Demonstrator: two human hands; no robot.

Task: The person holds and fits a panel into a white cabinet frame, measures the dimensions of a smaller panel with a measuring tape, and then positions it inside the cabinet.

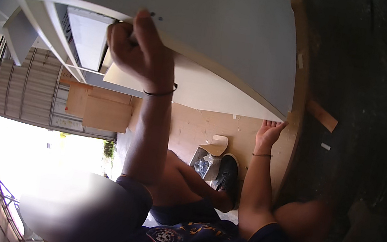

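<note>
Curling closed, the left hand (140,55) is holding the grey panel (227,31) by its edge. The right hand (268,134) is touching its corner; its grip I cannot tell.

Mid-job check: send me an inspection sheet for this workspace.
Surface: brown sheet, small scraps scattered on it.
Job's things: grey-sided cabinet, small holes in its side.
Clutter: open box with plastic inside, beside a dark shoe; brown strip.
Hands: left hand curled at the cabinet's edge, grip unclear; right hand open, palm up, at the lower corner.
Cables: nothing seen.
Surroundings: corrugated wall, brown boards, bright opening.
</note>
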